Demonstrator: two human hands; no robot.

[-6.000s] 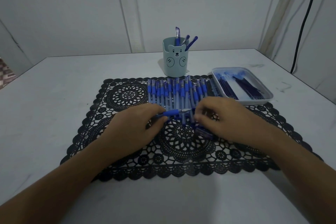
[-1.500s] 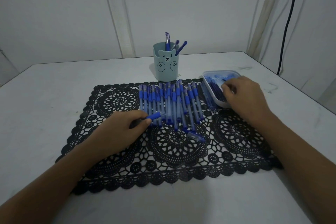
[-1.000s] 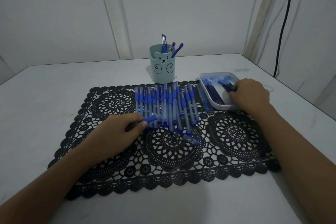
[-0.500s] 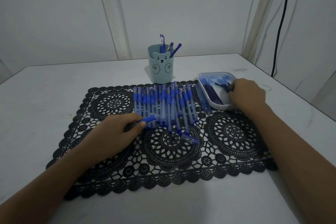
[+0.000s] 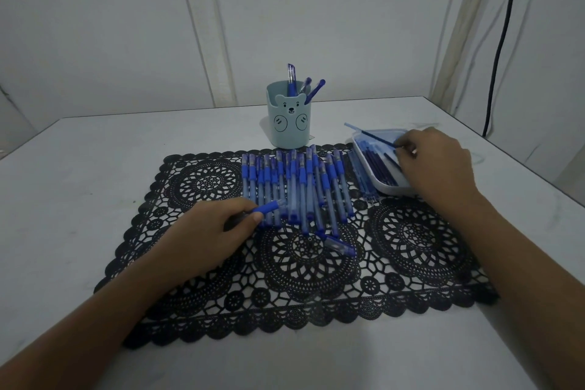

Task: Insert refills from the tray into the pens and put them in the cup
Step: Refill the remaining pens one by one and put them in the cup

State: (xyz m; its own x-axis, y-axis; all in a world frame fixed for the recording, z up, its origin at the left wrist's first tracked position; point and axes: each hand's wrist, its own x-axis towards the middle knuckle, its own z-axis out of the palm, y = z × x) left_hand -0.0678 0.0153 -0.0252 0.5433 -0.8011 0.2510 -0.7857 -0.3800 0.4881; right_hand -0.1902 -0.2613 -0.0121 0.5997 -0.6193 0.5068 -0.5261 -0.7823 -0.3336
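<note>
Blue refill (image 5: 370,135): thin, pinched at its near end by the right hand, tilted up and to the left over the tray's far-left corner, its far tip past the rim
Right hand (image 5: 437,161): over the right half of the tray, fingertips closed on the refill
Tray (image 5: 394,190): pale and shallow, at the right edge of the mat, with a bundle of dark blue refills lying lengthwise inside
Pen barrel (image 5: 267,207): in the left hand, blue grip end pointing right and slightly up, over the near ends of the pen row; too dim to tell whether a refill sits inside
Left hand (image 5: 205,237): resting on the mat, thumb and fingers curled around the barrel
Pen row (image 5: 297,187): many blue-gripped pens side by side on the mat, between the two hands
Loose cap (image 5: 340,245): on the mat, just in front of the row
Loose refills (image 5: 361,177): a few on the mat, between the row and the tray
Cup (image 5: 288,123): pale teal with a bear face, upright just beyond the mat's far edge, three pens (image 5: 291,79) standing in it
Mat (image 5: 411,241): black lace
Table (image 5: 79,184): white
Cable (image 5: 500,41): black, hanging down the wall at far right
</note>
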